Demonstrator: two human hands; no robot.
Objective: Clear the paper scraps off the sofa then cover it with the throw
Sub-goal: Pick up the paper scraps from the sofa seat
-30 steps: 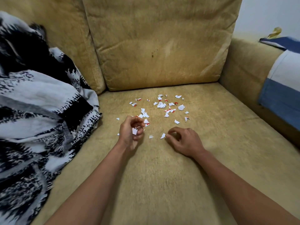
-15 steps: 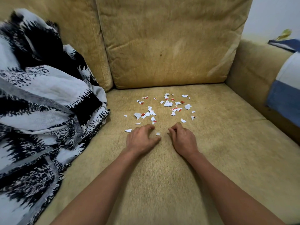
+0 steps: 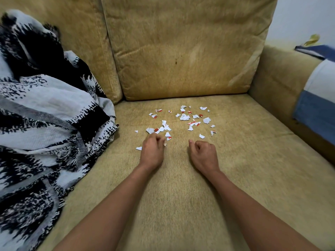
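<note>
Several white and red paper scraps [image 3: 184, 117] lie scattered on the tan sofa seat [image 3: 244, 160], just in front of the back cushion. My left hand [image 3: 153, 151] rests palm down at the near left edge of the scatter. Its fingers are curled, and a small scrap shows at their tips. One more loose scrap [image 3: 139, 148] lies just left of that hand. My right hand [image 3: 203, 153] sits beside it with fingers curled in a loose fist, and I see nothing in it. The black and white throw [image 3: 45, 124] lies bunched on the left of the sofa.
A tan back cushion [image 3: 186, 48] stands behind the scraps. The right armrest [image 3: 277, 78] carries a blue and white cloth [image 3: 317, 98]. The near part of the seat around my forearms is bare fabric.
My left hand turned palm down onto the seat, then curled its fingers at the near scraps. My right hand drew back slightly to the right and closed into a fist. The view shifted.
</note>
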